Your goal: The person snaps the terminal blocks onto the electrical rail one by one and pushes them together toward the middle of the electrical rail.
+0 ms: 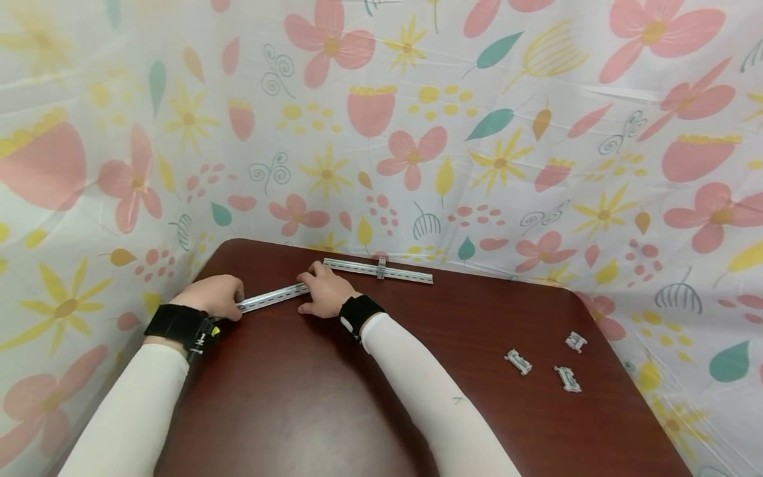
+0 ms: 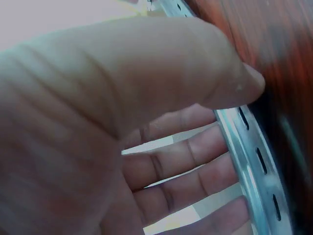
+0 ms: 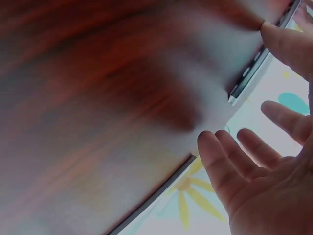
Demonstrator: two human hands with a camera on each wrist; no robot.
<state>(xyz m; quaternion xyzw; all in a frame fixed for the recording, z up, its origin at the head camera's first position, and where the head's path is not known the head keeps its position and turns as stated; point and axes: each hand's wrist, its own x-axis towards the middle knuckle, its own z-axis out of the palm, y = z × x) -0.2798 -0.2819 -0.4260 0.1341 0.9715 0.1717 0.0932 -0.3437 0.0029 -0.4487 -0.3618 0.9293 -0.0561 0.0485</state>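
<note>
The slotted rail lies between the left hand and the right hand on the left part of the dark table, its long axis running aslant, from nearer the person at its left end to farther off at its right. It is a narrow, straight strip of shiny silvery metal. The left wrist view shows what the head view cannot: smooth raised edging beside a row of long dark slots, with the left thumb laid across the rail and the other fingers meeting its opposite edge, so that the hand pinches it. The right wrist view shows the right hand's fingers spread and the thumb well apart from them, with the rail's square-cut end, hidden in the head view, showing in the gap; whether the thumb touches the metal I cannot tell. Behind, a second rail of the same metal slants the other way, its right end nearer the person, bearing a small grey block set crosswise near its middle. Three pale, notched pieces lie apart on the table's glossy, reddish-brown right side. Flower-printed cloth hangs beyond.
</note>
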